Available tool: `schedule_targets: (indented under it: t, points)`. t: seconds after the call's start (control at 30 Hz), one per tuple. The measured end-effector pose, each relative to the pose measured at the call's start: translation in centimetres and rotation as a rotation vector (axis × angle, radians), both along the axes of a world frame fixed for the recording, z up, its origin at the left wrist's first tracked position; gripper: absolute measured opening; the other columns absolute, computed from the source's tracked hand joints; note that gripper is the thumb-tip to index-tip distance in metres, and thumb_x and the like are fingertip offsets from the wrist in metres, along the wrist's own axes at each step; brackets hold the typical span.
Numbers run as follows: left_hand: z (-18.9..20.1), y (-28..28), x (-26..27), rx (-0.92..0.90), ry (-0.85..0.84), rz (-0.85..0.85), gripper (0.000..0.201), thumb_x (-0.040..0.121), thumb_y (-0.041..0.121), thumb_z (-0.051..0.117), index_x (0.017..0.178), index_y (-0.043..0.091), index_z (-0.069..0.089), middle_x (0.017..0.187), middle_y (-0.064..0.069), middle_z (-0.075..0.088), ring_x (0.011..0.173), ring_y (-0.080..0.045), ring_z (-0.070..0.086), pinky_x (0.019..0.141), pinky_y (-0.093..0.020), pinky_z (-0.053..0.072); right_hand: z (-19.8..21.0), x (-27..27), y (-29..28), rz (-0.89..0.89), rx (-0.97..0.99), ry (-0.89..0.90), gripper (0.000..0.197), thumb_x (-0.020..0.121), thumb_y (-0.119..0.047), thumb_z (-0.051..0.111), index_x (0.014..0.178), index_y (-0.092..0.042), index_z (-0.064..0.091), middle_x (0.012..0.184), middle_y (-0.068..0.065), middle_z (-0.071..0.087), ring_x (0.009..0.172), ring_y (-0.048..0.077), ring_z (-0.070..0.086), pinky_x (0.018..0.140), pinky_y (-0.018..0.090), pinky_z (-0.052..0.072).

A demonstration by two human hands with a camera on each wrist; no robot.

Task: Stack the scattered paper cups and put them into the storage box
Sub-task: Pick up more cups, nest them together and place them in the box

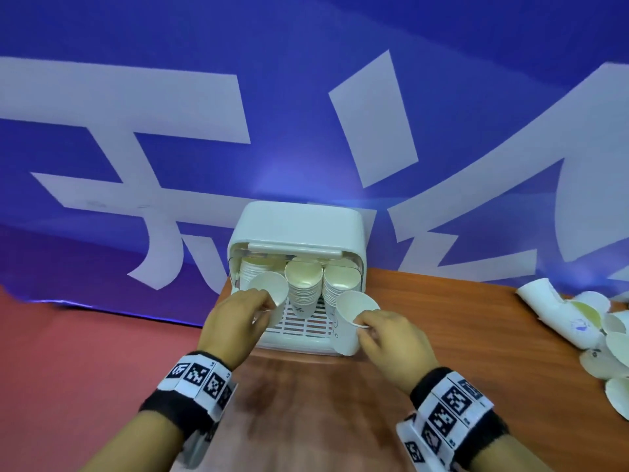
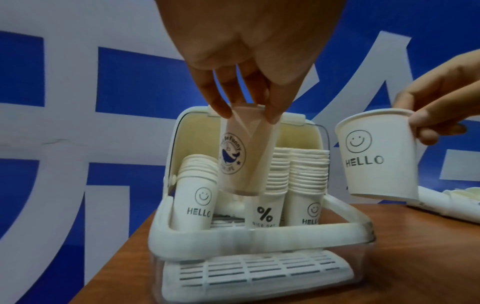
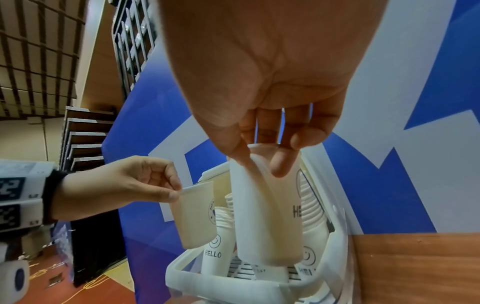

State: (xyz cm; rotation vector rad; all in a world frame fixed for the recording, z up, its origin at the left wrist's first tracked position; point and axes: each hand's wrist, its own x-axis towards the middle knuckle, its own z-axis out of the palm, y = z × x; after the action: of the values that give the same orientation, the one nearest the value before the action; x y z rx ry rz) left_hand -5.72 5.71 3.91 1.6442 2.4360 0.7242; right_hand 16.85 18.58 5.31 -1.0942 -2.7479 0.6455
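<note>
A blue banner point(image 1: 306, 80) fills the upper frame; a wooden table point(image 1: 442, 335) lies at lower right. At centre the open box point(image 1: 296, 226) holds three cup stacks point(image 1: 304, 281). Loose cups point(image 1: 592, 321) lie at the right edge. The left hand point(image 1: 235, 321) pinches a whale cup point(image 2: 237, 156) by its rim; the right hand point(image 1: 394, 342) pinches a HELLO cup point(image 2: 376, 154), both above the box.

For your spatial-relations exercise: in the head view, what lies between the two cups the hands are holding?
In the head view, the middle stack of cups in the storage box stands between the left hand's cup and the right hand's cup.
</note>
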Motion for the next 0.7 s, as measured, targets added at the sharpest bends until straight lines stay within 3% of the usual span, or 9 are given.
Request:
schedule_targets:
  t: [0.07, 0.2, 0.3, 0.5, 0.7]
  points:
    - [-0.9, 0.3, -0.7, 0.003, -0.011, 0.001, 0.013, 0.077, 0.010, 0.070, 0.081, 0.020, 0.063, 0.077, 0.009, 0.065, 0.074, -0.016, 0.059, 0.058, -0.011, 0.031, -0.5, -0.5, -0.1, -0.007, -0.023, -0.027, 0.020, 0.090, -0.027, 0.045, 0.104, -0.030, 0.058, 0.102, -0.010, 0.060, 0.098, 0.012, 0.054, 0.071, 0.027, 0.039]
    - [-3.1, 0.9, -1.9, -0.049, -0.044, -0.022, 0.007, 0.082, 0.015, 0.066, 0.083, 0.021, 0.064, 0.082, 0.009, 0.066, 0.080, -0.015, 0.059, 0.063, -0.031, 0.048, -1.3, -1.2, -0.1, -0.020, -0.047, -0.034, 0.017, 0.090, -0.027, 0.046, 0.101, -0.030, 0.059, 0.101, -0.009, 0.061, 0.096, 0.012, 0.054, 0.068, 0.025, 0.034]
    - [-5.0, 1.0, -2.8, -0.122, -0.086, -0.075, 0.005, 0.084, 0.015, 0.063, 0.085, 0.019, 0.062, 0.085, 0.006, 0.064, 0.084, -0.017, 0.059, 0.069, -0.037, 0.050, -1.9, -1.8, -0.4, -0.039, -0.049, -0.026, 0.013, 0.088, -0.025, 0.048, 0.095, -0.028, 0.059, 0.096, -0.008, 0.061, 0.093, 0.014, 0.055, 0.067, 0.027, 0.036]
    - [-6.9, 1.2, -4.6, -0.234, -0.128, -0.129, 0.003, 0.085, 0.015, 0.059, 0.086, 0.017, 0.059, 0.089, 0.003, 0.062, 0.088, -0.019, 0.057, 0.071, -0.036, 0.048, -2.4, -3.2, -0.9, -0.076, -0.041, -0.066, 0.013, 0.088, -0.026, 0.048, 0.095, -0.028, 0.058, 0.095, -0.006, 0.062, 0.092, 0.015, 0.056, 0.066, 0.028, 0.038]
    - [-6.9, 1.2, -4.9, -0.350, -0.108, -0.180, 0.023, 0.087, 0.018, 0.057, 0.109, 0.022, 0.061, 0.112, 0.002, 0.063, 0.106, -0.019, 0.055, 0.086, -0.030, 0.044, -2.1, -4.4, -1.7, -0.097, -0.019, -0.068, 0.013, 0.087, -0.026, 0.048, 0.094, -0.027, 0.059, 0.093, -0.005, 0.062, 0.091, 0.016, 0.057, 0.063, 0.027, 0.033]
